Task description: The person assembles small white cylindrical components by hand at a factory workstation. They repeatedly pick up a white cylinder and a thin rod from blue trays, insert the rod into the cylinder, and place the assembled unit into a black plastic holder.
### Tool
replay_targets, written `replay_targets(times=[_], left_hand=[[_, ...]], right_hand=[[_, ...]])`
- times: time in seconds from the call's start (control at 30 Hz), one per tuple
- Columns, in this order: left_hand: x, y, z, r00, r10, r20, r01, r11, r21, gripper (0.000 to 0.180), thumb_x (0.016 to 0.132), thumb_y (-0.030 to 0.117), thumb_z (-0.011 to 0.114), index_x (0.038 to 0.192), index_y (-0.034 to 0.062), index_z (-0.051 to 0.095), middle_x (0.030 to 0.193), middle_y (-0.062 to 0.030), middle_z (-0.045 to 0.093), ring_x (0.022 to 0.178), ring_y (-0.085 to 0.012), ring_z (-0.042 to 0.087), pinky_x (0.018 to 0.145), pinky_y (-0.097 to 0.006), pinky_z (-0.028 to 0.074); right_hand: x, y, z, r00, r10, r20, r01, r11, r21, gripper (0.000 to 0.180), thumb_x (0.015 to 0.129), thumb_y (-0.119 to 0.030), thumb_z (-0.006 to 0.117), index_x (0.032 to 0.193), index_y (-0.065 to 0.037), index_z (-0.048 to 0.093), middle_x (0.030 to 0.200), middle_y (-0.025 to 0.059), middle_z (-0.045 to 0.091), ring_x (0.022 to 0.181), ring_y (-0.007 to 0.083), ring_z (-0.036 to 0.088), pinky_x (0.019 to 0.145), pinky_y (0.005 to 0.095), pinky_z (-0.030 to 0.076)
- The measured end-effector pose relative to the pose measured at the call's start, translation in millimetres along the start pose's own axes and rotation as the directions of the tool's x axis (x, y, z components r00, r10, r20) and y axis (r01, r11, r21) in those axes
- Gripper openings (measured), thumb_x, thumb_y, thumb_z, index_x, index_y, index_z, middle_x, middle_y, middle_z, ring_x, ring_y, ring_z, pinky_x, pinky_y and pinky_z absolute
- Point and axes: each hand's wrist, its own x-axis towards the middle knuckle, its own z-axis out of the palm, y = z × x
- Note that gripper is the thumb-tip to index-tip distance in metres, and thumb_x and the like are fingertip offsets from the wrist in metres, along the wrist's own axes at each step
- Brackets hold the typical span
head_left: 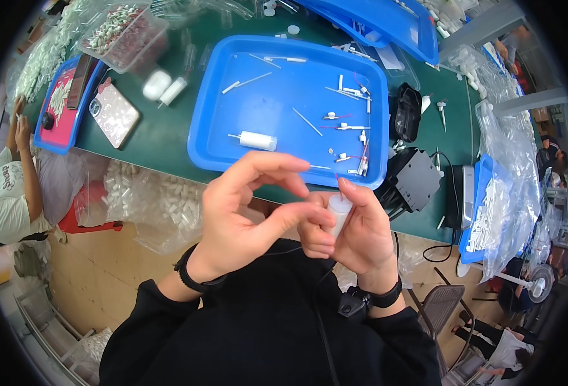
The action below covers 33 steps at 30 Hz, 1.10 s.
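My right hand (354,231) is closed around a small white cylinder (338,212) with a pale, translucent top. A short bit of thin red wire shows by the thumb and index fingertip. Beside it, my left hand (245,219) has its index finger and thumb apart, with nothing seen between them; the thumb tip reaches close to the cylinder, and whether it touches cannot be made out. Beyond both hands is a blue tray (197,122). In it lie a similar white cylinder (257,141), thin metal rods (307,121) and several small white parts with red wires (351,127).
On the green table, a patterned phone (115,112), a white rounded case (157,84) and a clear tub of small parts (123,38) sit left. A black open case (406,112) and black device (414,180) stand right. Another blue tray (470,251) holds white pieces.
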Motion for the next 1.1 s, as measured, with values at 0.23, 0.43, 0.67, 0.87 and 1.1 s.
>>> replay_targets(times=[0.23, 0.43, 0.67, 0.87, 1.1], left_hand=[[-2.3, -3.8, -7.7, 0.997, -0.051, -0.063, 0.051, 0.999, -0.001, 0.027, 0.077, -0.005, 0.064, 0.103, -0.0028, 0.056, 0.085, -0.0077, 0.061, 0.082, -0.0134, 0.06, 0.071, -0.025, 0.049], [-2.5, -8.4, -12.1, 0.994, -0.02, -0.103, 0.021, 1.0, 0.008, 0.024, 0.077, -0.004, 0.065, 0.1, -0.0029, 0.058, 0.081, -0.006, 0.062, 0.078, -0.0113, 0.06, 0.07, -0.023, 0.048], [-2.6, -7.0, -11.5, 0.994, -0.023, -0.103, 0.023, 1.0, -0.001, 0.022, 0.078, -0.004, 0.065, 0.098, -0.0036, 0.059, 0.081, -0.0058, 0.062, 0.078, -0.0114, 0.06, 0.071, -0.022, 0.048], [-3.3, -6.9, -12.0, 0.993, -0.058, -0.1, 0.057, 0.998, -0.008, 0.021, 0.078, -0.004, 0.064, 0.098, -0.0035, 0.059, 0.082, -0.0059, 0.062, 0.078, -0.0114, 0.06, 0.071, -0.023, 0.048], [-3.2, -7.6, -14.7, 0.994, -0.041, -0.102, 0.042, 0.999, 0.007, 0.019, 0.078, -0.004, 0.064, 0.097, -0.0038, 0.06, 0.083, -0.0063, 0.062, 0.079, -0.012, 0.06, 0.073, -0.024, 0.047]], right_hand=[[-0.6, 1.6, 4.9, 0.982, -0.122, 0.141, 0.106, 0.987, 0.12, 0.039, 0.096, -0.044, 0.026, 0.081, -0.01, 0.038, 0.053, 0.0039, 0.04, 0.044, 0.0126, 0.035, 0.043, 0.0246, 0.032], [1.8, 5.7, -2.8, 0.955, -0.258, 0.149, 0.25, 0.966, 0.071, 0.03, 0.095, -0.042, 0.031, 0.092, -0.012, 0.034, 0.055, 0.0017, 0.036, 0.047, 0.0119, 0.034, 0.047, 0.0254, 0.031], [7.8, 9.6, -13.1, 0.944, -0.253, 0.211, 0.255, 0.967, 0.019, 0.028, 0.094, -0.039, 0.036, 0.1, -0.011, 0.037, 0.058, 0.0029, 0.038, 0.051, 0.0137, 0.037, 0.05, 0.0278, 0.034], [11.7, 11.5, -4.4, 0.955, -0.288, 0.077, 0.27, 0.945, 0.181, 0.053, 0.095, -0.054, 0.022, 0.086, -0.008, 0.046, 0.08, 0.008, 0.047, 0.078, 0.0178, 0.048, 0.073, 0.0337, 0.041], [8.1, 8.2, -9.7, 0.959, -0.237, 0.152, 0.186, 0.938, 0.293, 0.056, 0.093, -0.059, 0.018, 0.072, -0.011, 0.039, 0.058, 0.0022, 0.039, 0.043, 0.0143, 0.038, 0.042, 0.0289, 0.042]])
